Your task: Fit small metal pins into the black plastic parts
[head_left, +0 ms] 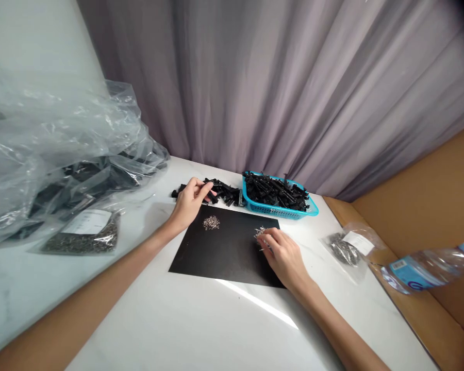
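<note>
A black mat (pixel 224 252) lies on the white table (pixel 201 319). My left hand (pixel 189 202) reaches to a loose heap of black plastic parts (pixel 224 191) at the mat's far edge, fingers closed round one of them. My right hand (pixel 282 252) rests on the mat's right side, fingertips pinching at a small pile of silvery metal bits (pixel 260 233). A second pile of the same metal bits (pixel 211 222) lies on the mat near my left hand.
A turquoise basket (pixel 278 208) full of black parts stands beyond the mat. Clear plastic bags (pixel 62 154) with dark parts crowd the left. A small bag of metal bits (pixel 348 247) and a plastic bottle (pixel 429 268) lie right, beside a brown cardboard wall (pixel 429 206).
</note>
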The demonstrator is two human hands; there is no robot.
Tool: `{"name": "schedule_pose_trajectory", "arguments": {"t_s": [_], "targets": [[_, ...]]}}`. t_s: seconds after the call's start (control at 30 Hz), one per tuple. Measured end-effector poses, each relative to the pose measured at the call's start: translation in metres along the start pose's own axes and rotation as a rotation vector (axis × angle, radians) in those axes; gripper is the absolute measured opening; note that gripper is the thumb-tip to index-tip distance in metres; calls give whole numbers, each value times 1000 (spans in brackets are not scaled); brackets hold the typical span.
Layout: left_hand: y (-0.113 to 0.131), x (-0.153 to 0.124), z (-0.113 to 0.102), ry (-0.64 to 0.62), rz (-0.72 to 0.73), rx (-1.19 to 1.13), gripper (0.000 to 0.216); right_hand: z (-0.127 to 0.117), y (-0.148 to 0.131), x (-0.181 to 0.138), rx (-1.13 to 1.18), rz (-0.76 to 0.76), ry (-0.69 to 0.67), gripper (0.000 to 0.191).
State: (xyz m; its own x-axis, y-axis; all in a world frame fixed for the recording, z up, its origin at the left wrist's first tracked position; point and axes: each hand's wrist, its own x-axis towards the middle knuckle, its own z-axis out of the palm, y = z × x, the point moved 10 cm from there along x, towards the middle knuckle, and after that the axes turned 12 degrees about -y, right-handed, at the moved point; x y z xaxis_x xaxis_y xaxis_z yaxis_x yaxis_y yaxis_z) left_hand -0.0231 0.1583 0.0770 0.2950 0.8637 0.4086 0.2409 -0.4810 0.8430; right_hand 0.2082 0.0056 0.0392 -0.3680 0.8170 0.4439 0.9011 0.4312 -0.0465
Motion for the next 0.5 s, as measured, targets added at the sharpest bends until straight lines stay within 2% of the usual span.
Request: {"name": "schedule_pose_trajectory", "arguments": {"t_s": [0.1,0.27,0.37,0.5], "targets": [[6,-4,14,-45,12,-72,44,-4,17,0,185,97,12,16],[7,-22,73,-362,-132,-278,41,-8,31,-3,395,173,16,13],[10,-36,95,-474,-183,-226,37,-9,30,-2,476,177,9,10],[12,-48,115,-610,-187,-187,33,-5,30,-1,533,188,-40,11]]}}
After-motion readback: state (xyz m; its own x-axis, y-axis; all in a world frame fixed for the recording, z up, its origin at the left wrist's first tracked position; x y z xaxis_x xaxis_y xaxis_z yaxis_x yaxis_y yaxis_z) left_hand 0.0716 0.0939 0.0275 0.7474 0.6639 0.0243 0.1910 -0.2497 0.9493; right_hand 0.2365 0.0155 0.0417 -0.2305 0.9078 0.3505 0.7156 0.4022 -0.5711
